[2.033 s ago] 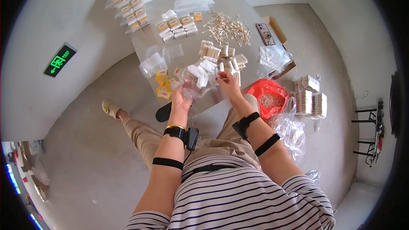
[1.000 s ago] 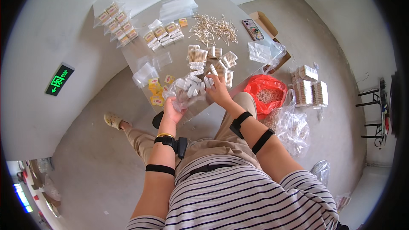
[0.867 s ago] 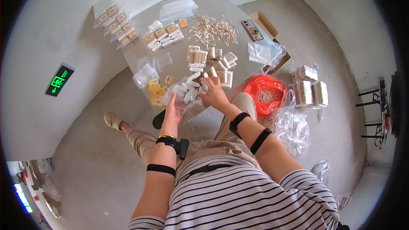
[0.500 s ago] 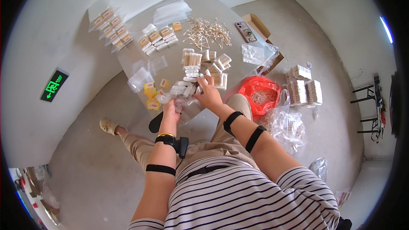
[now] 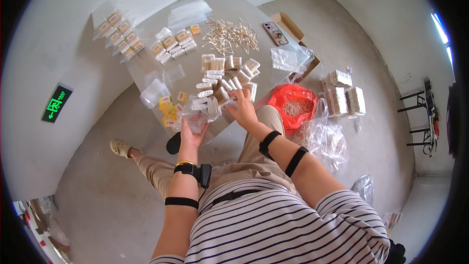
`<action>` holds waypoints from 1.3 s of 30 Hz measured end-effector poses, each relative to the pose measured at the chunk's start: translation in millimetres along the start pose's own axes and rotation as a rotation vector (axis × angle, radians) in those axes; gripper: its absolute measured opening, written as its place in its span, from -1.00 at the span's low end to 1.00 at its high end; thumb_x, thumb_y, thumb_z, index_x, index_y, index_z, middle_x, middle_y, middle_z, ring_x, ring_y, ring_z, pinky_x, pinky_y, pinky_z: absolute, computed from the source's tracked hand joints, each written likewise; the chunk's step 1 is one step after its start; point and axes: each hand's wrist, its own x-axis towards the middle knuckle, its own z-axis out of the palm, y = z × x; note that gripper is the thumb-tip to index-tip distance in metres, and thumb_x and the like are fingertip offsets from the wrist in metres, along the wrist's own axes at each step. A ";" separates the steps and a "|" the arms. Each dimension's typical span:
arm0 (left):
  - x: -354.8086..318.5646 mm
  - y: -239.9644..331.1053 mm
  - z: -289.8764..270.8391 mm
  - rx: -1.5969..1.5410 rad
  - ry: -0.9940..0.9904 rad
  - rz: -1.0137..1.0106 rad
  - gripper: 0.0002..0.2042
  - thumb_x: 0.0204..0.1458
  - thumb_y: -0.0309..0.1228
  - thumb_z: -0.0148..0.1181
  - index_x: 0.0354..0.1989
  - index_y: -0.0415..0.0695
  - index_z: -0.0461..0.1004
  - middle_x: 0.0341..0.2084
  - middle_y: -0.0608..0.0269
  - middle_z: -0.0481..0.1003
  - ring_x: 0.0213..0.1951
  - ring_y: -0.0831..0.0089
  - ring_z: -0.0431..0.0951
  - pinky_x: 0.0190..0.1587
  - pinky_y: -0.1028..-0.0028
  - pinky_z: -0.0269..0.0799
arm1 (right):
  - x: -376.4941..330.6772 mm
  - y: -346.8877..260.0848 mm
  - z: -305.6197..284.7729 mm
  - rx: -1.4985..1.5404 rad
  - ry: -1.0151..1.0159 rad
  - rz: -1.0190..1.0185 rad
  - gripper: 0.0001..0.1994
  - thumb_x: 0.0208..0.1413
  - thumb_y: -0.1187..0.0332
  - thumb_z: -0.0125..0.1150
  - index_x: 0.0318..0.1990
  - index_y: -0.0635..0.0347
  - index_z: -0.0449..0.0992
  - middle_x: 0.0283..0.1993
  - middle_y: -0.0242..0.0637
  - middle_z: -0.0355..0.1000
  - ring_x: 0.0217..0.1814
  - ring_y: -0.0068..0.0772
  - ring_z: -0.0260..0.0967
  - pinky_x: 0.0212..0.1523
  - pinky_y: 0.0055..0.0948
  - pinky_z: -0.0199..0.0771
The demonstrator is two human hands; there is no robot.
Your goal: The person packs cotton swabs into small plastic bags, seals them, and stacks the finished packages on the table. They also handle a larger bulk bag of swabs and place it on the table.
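My left hand (image 5: 192,136) is closed around a clear plastic bag (image 5: 198,121) at the table's near edge. The bag's mouth faces away from me, against several white-tipped cotton swab bundles (image 5: 211,106). Just to its right, my right hand (image 5: 243,111) has its fingers curled at the near side of the swab bundles (image 5: 235,83). What lies between thumb and fingers is partly hidden. Beyond both hands, more swab bundles (image 5: 215,64) lie stacked and scattered. Small yellow cards (image 5: 167,108) lie left of the bag.
Loose swabs (image 5: 230,36), packed bundles (image 5: 171,44), empty bags (image 5: 188,13) and a phone (image 5: 275,33) lie farther back on the table (image 5: 139,71). At right stand a red bag (image 5: 279,99) of swabs, a clear bag (image 5: 325,142) and stacked bundles (image 5: 337,100). A cardboard box (image 5: 291,27) stands behind.
My hands have drawn apart slightly, the left lower with the bag. Swab bundles that were bunched between my hands now lie more spread out beyond the bag's mouth. The view has shifted slightly.
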 end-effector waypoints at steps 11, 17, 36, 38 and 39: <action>-10.8 -3.8 -4.9 0.280 -0.127 0.032 -0.55 0.25 -0.56 -0.15 0.34 -0.20 0.23 0.19 0.01 0.44 0.21 0.06 0.48 0.15 0.03 0.51 | -11.0 -19.1 20.0 -0.002 -0.142 -0.109 -0.63 0.09 0.32 0.35 0.07 0.05 0.49 -0.12 -0.17 0.41 -0.14 -0.15 0.49 -0.12 -0.25 0.52; -31.7 6.2 -17.9 0.194 -0.212 -0.051 -0.43 0.11 -0.67 -0.16 0.37 -0.21 0.18 0.20 -0.08 0.41 0.18 -0.01 0.50 0.20 0.04 0.51 | -6.0 -33.2 24.8 -0.145 -0.195 -0.140 -0.49 0.07 0.27 0.38 0.20 -0.10 0.39 0.08 -0.15 0.30 -0.07 -0.05 0.47 -0.05 -0.12 0.53; -108.0 30.2 -129.9 0.236 -0.201 -0.072 -0.57 0.31 -0.32 0.09 0.32 -0.12 0.30 0.18 0.05 0.47 0.12 0.18 0.52 0.16 0.22 0.50 | 32.5 -43.7 53.8 -0.413 -0.190 -0.042 -0.44 0.03 0.23 0.43 0.17 -0.06 0.30 0.16 -0.11 0.23 0.01 0.03 0.50 -0.10 -0.07 0.59; -113.2 21.4 -125.4 0.177 -0.194 -0.047 -0.58 0.32 -0.29 0.10 0.30 -0.13 0.32 0.19 0.04 0.46 0.16 0.15 0.49 0.23 0.21 0.46 | 30.3 -52.0 53.3 -0.439 -0.190 -0.032 -0.36 -0.04 0.25 0.49 0.20 -0.04 0.29 0.18 -0.12 0.22 0.08 0.06 0.45 -0.04 -0.10 0.59; -111.9 20.2 -130.9 0.164 -0.193 -0.058 -0.58 0.32 -0.29 0.10 0.30 -0.14 0.32 0.19 0.04 0.45 0.17 0.13 0.49 0.24 0.20 0.45 | 27.2 -54.2 51.1 -0.444 -0.192 -0.074 -0.34 -0.05 0.26 0.49 0.21 -0.04 0.29 0.19 -0.12 0.21 0.11 0.06 0.42 0.00 -0.10 0.57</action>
